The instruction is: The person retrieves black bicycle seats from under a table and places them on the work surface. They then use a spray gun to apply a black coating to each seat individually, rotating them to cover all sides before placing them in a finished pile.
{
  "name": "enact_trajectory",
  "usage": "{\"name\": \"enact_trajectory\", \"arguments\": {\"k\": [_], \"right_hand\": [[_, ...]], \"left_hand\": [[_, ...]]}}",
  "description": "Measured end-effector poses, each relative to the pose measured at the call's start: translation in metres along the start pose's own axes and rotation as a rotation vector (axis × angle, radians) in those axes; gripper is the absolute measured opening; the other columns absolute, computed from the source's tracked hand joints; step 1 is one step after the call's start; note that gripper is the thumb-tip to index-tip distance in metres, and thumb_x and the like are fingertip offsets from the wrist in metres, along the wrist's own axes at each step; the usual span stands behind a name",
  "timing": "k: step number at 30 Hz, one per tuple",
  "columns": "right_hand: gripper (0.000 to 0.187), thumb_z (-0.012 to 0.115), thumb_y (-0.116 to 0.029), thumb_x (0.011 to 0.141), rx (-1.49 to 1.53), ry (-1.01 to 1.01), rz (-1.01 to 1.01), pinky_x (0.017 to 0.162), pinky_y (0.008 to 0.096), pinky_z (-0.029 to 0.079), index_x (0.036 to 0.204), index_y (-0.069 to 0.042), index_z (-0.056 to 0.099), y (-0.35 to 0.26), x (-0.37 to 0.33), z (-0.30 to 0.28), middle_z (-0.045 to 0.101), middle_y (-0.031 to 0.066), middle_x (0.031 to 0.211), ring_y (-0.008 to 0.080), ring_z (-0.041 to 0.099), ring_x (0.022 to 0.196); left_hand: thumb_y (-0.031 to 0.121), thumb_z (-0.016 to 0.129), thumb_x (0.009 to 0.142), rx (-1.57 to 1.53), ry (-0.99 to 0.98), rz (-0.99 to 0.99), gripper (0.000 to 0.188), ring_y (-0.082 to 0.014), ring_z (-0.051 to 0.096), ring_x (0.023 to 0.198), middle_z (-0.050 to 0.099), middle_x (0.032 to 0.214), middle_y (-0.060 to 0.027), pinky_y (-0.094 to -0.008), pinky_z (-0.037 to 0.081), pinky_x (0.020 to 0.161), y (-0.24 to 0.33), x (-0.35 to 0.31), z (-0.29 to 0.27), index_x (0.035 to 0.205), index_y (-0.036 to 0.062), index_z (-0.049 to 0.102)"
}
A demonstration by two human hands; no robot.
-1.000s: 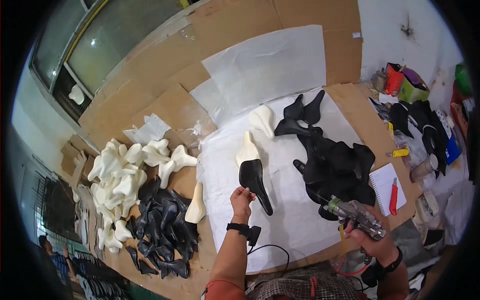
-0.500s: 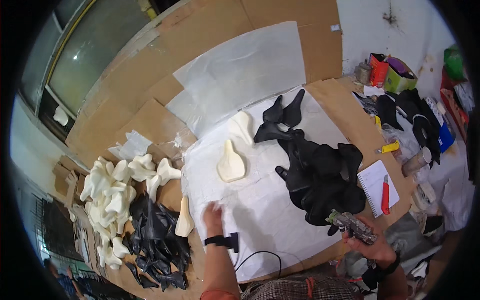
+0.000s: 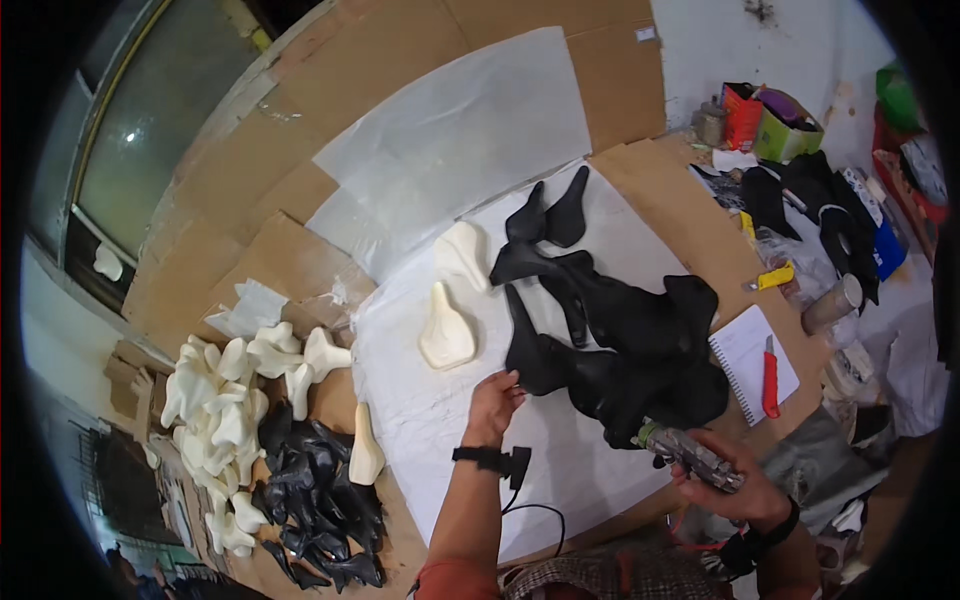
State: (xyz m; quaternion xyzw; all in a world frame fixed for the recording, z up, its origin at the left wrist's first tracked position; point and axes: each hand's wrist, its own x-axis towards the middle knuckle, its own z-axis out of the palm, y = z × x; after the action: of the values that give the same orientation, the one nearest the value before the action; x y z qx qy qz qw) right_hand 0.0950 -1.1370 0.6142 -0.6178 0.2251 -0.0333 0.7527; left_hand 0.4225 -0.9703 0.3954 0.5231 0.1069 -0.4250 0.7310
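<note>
My left hand is closed, its fingertips pinching the lower left edge of a black saddle cover. This cover lies at the left side of a heap of black saddle covers, its narrow nose pointing away from me. My right hand is wrapped round a mottled grey, gun-like tool with a green tip, held over the heap's near edge. Left of the covers, a cream foam saddle pad lies on the white sheet. A second cream pad is just beyond it, close to more black covers.
Cream pads are piled at the left, with shiny black pieces beside them. At the right lie a spiral notepad, a red-handled knife, a yellow cutter and a jar. Cardboard stands behind the sheet. A black cable curls near me.
My left hand has moved right and away from me, from above the bare sheet to a black cover. That cover now sticks out leftward from the heap. My right hand still holds the tool.
</note>
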Motion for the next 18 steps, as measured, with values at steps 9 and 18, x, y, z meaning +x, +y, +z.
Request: {"name": "enact_trajectory", "arguments": {"k": [9,18], "right_hand": [[0.048,0.070,-0.012,0.077,-0.181,-0.201,-0.079,0.072,0.0234,0.046,0.119,0.002,0.049,0.017,0.022,0.048,0.062,0.0033,0.088,0.0072,0.057,0.079],[0.052,0.071,-0.013,0.076,-0.228,-0.192,-0.125,0.075,0.0249,0.047,0.121,0.001,0.048,0.002,0.021,0.056,0.063,0.0050,0.090,0.0093,0.059,0.083]], "left_hand": [[0.001,0.057,0.084,-0.354,0.208,0.224,0.009,-0.0131,0.050,0.057,0.053,0.067,-0.0013,-0.0276,0.042,0.056,-0.009,-0.107,-0.105,0.082,0.0068,0.051],[0.007,0.062,0.080,-0.315,0.159,0.429,0.008,-0.0100,0.051,0.062,0.056,0.073,0.0021,-0.0240,0.043,0.057,-0.029,-0.147,-0.163,0.085,0.0099,0.056]]}}
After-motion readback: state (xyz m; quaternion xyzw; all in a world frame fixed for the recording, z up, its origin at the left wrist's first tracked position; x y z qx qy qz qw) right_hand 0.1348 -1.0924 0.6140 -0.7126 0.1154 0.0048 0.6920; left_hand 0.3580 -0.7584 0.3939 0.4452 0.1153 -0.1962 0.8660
